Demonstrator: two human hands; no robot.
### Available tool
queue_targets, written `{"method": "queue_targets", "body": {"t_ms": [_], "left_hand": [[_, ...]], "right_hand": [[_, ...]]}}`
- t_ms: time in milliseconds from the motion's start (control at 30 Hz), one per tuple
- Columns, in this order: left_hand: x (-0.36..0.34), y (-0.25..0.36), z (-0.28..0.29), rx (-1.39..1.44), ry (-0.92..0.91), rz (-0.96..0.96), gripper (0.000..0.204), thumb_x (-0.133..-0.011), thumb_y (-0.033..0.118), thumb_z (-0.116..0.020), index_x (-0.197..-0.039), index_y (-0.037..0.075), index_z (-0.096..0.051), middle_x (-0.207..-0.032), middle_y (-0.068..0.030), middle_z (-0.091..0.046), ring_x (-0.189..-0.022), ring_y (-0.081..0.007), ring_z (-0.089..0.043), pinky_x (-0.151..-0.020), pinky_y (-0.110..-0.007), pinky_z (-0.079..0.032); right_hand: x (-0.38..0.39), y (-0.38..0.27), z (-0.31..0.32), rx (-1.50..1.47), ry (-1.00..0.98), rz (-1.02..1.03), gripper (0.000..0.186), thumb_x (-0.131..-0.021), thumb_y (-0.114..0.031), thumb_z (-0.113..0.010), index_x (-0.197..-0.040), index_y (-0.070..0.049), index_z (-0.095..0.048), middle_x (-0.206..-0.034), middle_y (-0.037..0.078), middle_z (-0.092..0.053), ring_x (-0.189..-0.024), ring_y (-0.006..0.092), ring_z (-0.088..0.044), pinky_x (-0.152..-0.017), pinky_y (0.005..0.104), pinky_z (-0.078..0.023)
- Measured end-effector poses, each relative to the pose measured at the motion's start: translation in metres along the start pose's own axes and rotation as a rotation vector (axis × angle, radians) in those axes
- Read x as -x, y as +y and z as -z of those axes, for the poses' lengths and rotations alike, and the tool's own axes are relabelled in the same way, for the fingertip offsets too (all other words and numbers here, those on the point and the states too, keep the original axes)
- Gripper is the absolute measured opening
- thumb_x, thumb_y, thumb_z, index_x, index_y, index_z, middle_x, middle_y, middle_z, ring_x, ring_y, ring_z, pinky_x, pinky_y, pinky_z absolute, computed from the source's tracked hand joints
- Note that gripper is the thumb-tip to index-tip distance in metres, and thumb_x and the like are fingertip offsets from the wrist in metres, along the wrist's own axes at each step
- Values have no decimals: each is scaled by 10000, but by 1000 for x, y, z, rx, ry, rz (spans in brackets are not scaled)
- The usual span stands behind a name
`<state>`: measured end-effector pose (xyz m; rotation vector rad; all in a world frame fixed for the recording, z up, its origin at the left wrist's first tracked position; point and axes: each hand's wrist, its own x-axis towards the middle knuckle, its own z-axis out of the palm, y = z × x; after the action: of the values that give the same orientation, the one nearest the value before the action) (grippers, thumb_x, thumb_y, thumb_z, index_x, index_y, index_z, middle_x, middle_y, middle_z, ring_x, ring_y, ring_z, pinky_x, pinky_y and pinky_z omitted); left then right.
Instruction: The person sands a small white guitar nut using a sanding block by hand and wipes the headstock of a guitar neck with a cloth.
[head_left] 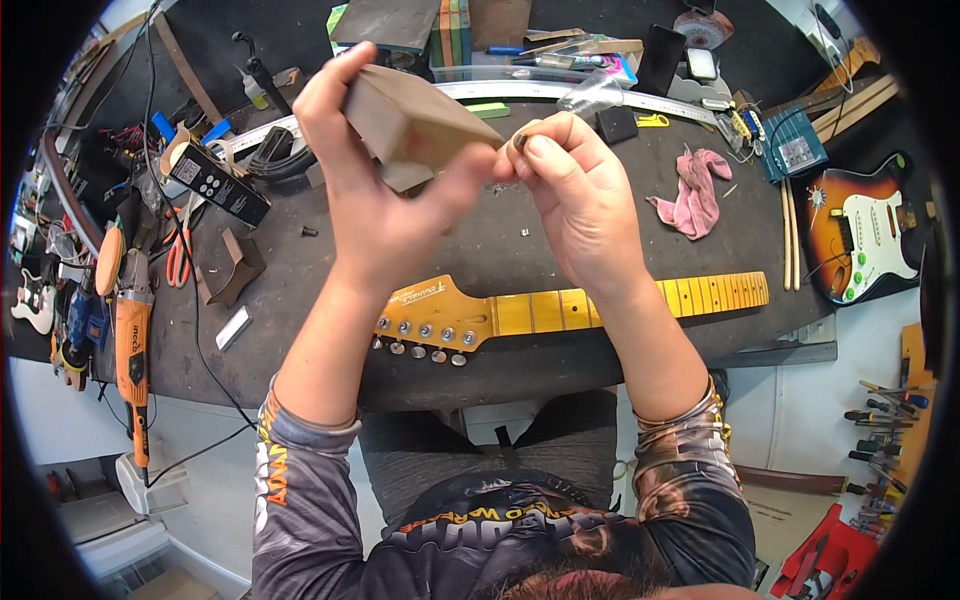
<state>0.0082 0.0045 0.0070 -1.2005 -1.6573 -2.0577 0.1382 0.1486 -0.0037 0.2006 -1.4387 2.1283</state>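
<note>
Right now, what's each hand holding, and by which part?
Left hand: grey-brown block, seemingly by its left side; thumb blurred. Right hand: small dark piece, pinched at the fingertips; which part of it, too small to tell.

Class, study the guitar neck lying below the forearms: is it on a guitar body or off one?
Off: the guitar neck lies separately on the bench, its right end bare, with nothing joined to it.

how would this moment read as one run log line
left hand: holding brown block | right hand: pinching small dark piece | guitar neck: lying on table | pink cloth: right of hands
</note>
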Motion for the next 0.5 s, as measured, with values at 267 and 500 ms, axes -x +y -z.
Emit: {"method": "queue_targets", "body": {"t_ms": [267, 500], "left_hand": [[-4, -3, 7, -383, -132, -287, 1068, -807, 367, -984, -1609, 64, -347, -1455, -126, -477, -1310, -250, -572, -1064, -407, -526], [-1, 10, -3, -350, -135, -438, 1036, -790, 399, -994, -1580, 55, -420, -1452, -123, -477, -1346, -265, -520, -1133, -428, -453]], "right_hand": [[1, 1, -1, -2, 1, 12, 180, -1116, -193, -683, -1179, -27, -651, -1053, 26, -716, -1000, 91, -650, -966, 289, -524], [3, -1, 0, 59, 40, 12, 176, -1114, -195, -692, -1158, -28, -658, -1062, 18, -717, -1004, 74, -637, -945, 270, -517]]}}
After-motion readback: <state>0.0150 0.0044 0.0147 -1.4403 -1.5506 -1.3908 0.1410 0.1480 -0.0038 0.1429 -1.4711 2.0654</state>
